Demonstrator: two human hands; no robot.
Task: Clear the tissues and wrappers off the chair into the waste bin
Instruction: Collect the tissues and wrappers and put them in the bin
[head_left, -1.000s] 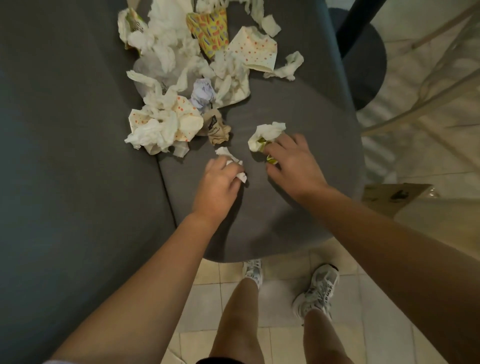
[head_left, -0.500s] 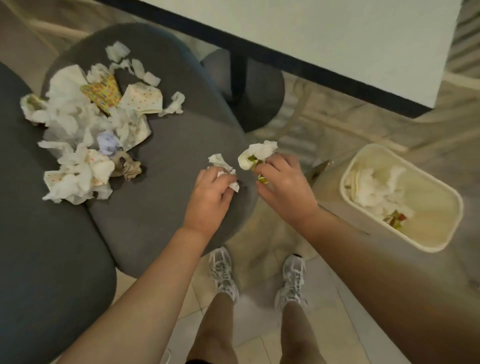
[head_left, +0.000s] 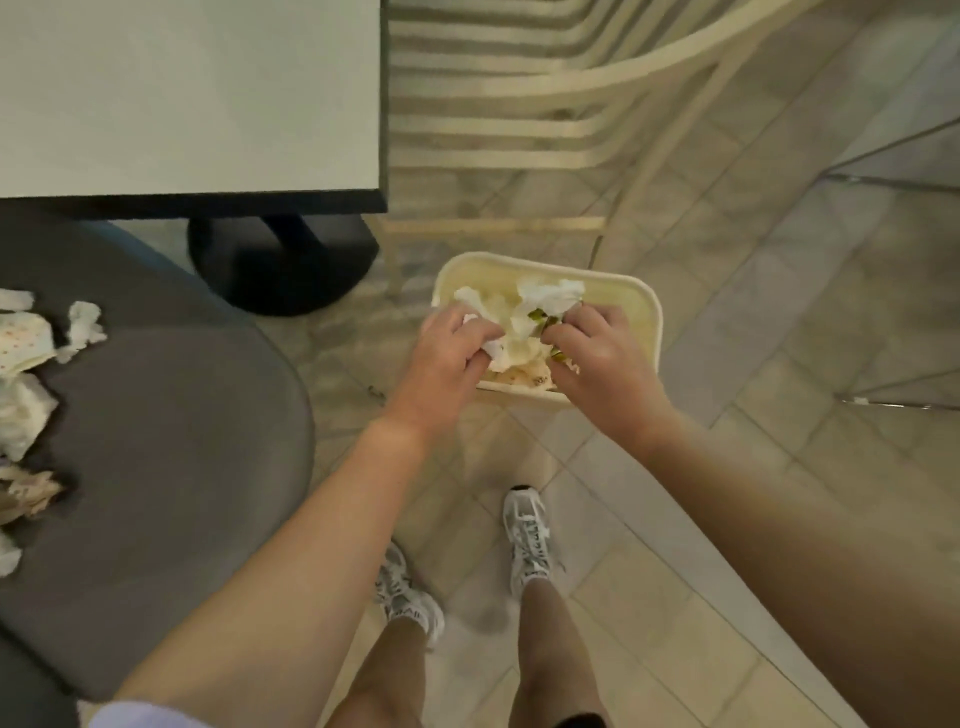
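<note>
Two hands over the bin (head_left: 652, 332), each loaded. Your left hand (head_left: 451, 347) has its fingers curled round a white tissue (head_left: 493, 345), which shows between the knuckles. Your right hand (head_left: 592, 347) pinches a second tissue wad (head_left: 551, 295) that carries a green wrapper scrap (head_left: 540, 315); the wad stands above the fingertips. Both loads sit inside the bin's outline as seen from the head view; whether they touch the contents cannot be told. Bin: cream, rounded rectangle, on the tiled floor (head_left: 779, 415), already holding crumpled white paper (head_left: 519, 358).

Left of you, the grey chair (head_left: 171, 441) holds more litter at its far-left edge: white tissues (head_left: 83, 325), a dotted wrapper (head_left: 23, 338), a brownish crumpled piece (head_left: 31, 493). All well apart from the bin.

Behind the chair, a white table (head_left: 208, 93) with dark edge stands on a black round base (head_left: 283, 260). A cream slatted chair (head_left: 519, 104) stands beyond the bin. Your two white trainers (head_left: 527, 540) are on the tiles, near the bin's close side.
</note>
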